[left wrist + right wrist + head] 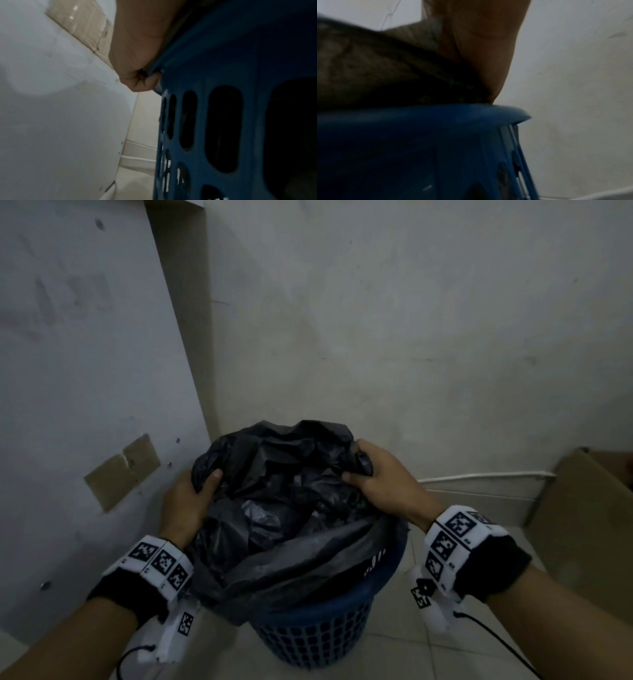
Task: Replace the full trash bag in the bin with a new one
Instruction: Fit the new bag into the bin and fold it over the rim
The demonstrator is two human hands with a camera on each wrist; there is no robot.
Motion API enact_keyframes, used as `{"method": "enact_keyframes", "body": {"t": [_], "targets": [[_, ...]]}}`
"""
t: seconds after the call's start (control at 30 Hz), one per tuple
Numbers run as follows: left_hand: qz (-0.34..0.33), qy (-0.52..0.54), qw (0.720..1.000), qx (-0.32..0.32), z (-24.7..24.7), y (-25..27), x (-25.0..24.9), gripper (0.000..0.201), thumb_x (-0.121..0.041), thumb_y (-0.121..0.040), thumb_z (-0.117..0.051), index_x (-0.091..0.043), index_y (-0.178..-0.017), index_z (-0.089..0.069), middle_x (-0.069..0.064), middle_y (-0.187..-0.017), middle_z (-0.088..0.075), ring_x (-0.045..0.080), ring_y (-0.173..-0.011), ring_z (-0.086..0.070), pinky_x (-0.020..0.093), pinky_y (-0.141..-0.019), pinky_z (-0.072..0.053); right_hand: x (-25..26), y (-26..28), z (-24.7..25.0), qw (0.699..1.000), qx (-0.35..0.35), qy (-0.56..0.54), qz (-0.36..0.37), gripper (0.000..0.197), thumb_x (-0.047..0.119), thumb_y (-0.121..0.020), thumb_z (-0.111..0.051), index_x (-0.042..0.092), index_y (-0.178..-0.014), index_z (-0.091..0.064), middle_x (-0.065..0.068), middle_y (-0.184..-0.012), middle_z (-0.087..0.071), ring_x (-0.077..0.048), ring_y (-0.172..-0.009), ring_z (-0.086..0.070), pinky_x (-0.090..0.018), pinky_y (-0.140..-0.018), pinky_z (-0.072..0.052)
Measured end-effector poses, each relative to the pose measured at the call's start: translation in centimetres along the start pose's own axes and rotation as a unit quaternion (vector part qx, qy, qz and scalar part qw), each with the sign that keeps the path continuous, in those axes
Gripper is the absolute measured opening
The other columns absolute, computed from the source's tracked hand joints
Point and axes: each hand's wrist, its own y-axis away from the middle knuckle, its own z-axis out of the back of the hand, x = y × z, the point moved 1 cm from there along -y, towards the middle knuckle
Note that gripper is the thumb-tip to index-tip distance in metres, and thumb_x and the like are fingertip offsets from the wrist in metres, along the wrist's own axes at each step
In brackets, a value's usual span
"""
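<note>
while i watched the head view, the black trash bag (284,501) sat in the lower middle of the frame, bulging out of the blue perforated bin (315,631) with its crumpled top gathered above the rim. my left hand (188,501) was at the bag's left edge, thumb hooked over the plastic and fingers wrapped behind it, gripping the bag. my right hand (380,477) was at the bag's upper right, fingers curled around a bunched fold of the same plastic. in the left wrist view the bin's slotted wall (214,128) filled the right half, with a curled finger (142,83) tucked under its rim. the right wrist view was blurred; i could make out the bin's rim (471,115) across the middle and dark plastic (376,70) above it at left. a cardboard box (589,515) stood at the right edge, a plain wall (376,320) behind.
</note>
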Motion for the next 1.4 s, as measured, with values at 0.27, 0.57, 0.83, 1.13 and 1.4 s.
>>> {"method": "enact_keyframes", "body": {"t": [0.27, 0.57, 0.83, 1.13, 1.4], "targets": [[-0.017, 0.002, 0.999, -0.029, -1.6, 0.4, -1.8, 0.037, -0.039, -0.095, -0.051, -0.002, -0.095, -0.054, 0.014, -0.095, -0.06, 0.022, -0.08, -0.052, 0.031, -0.063, -0.034, -2.1, 2.8, -1.8, 0.928, 0.33, 0.023, -0.169, 0.052, 0.027, -0.095, -0.059, 0.019, -0.144, -0.041, -0.001, -0.144, -0.048, -0.025, -0.128, -0.049, -0.041, -0.112, -0.037], [0.028, 0.056, 0.998, 0.003, -0.8, 0.5, -1.7, 0.051, -0.053, -0.087, -0.057, -0.007, -0.11, -0.05, 0.006, -0.098, -0.058, 0.024, -0.09, -0.058, 0.031, -0.069, -0.044, 0.8, 1.9, 0.1, 0.942, 0.248, 0.21, -0.087, 0.06, 0.057, -0.081, -0.066, 0.023, -0.127, -0.045, 0.003, -0.126, -0.053, -0.018, -0.115, -0.05, -0.034, -0.096, -0.045], [0.071, 0.125, 0.989, 0.04, 0.2, 3.5, -1.3, 0.074, -0.047, -0.084, -0.064, -0.014, -0.14, -0.029, 0.0, -0.116, -0.046, 0.021, -0.103, -0.052, 0.033, -0.088, -0.044, -2.7, 1.5, 0.0, 0.845, 0.277, 0.448, -0.088, 0.089, 0.068, -0.085, -0.05, 0.03, -0.155, -0.009, -0.003, -0.164, -0.007, -0.025, -0.15, -0.009, -0.059, -0.117, -0.002], [0.095, 0.086, 0.991, 0.028, -1.2, 5.2, -0.5, 0.037, -0.033, -0.092, -0.06, -0.016, -0.113, -0.034, 0.007, -0.107, -0.049, 0.026, -0.096, -0.054, 0.038, -0.087, -0.048, 0.2, 2.3, 0.8, 0.848, 0.372, 0.338, -0.169, 0.03, 0.045, -0.099, -0.046, 0.023, -0.084, -0.06, 0.005, -0.093, -0.059, -0.016, -0.093, -0.057, -0.037, -0.101, -0.037], [0.038, 0.006, 0.999, -0.007, -1.2, 5.0, -1.2, 0.021, -0.024, -0.094, -0.058, -0.01, -0.107, -0.05, 0.006, -0.098, -0.056, 0.025, -0.09, -0.056, 0.033, -0.079, -0.045, -0.9, 2.4, 0.5, 0.823, 0.383, 0.393, -0.147, 0.031, 0.03, -0.093, -0.06, 0.005, -0.108, -0.07, -0.008, -0.113, -0.069, -0.023, -0.095, -0.062, -0.035, -0.081, -0.049]]}}
